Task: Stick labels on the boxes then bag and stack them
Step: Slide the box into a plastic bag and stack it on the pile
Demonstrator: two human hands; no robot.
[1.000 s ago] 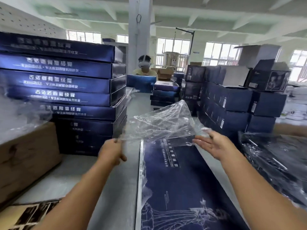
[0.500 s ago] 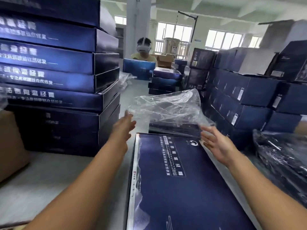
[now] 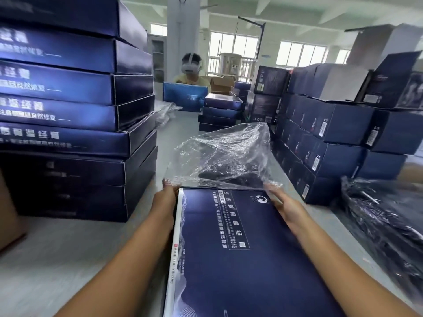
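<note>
At the box's (image 3: 240,259) corners, left hand (image 3: 167,199) and right hand (image 3: 283,203) now grip the bag (image 3: 219,156).

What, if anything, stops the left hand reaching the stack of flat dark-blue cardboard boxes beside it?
Probably yes, it can reach. Only grey tabletop lies between the left hand and the stack of flat dark-blue cardboard boxes, though its grip is on the clear plastic bag, which it must release.

Open along the bare counter (image 3: 68,259) left of the flat box (image 3: 240,259). Walled farther left by a tall box stack (image 3: 68,110) and a brown carton (image 3: 9,213). Hemmed on the right by stacked cartons (image 3: 332,138) and a dark bagged heap (image 3: 384,213), with perhaps a thin gap. Blocked ahead by the clear bag (image 3: 224,156).
</note>
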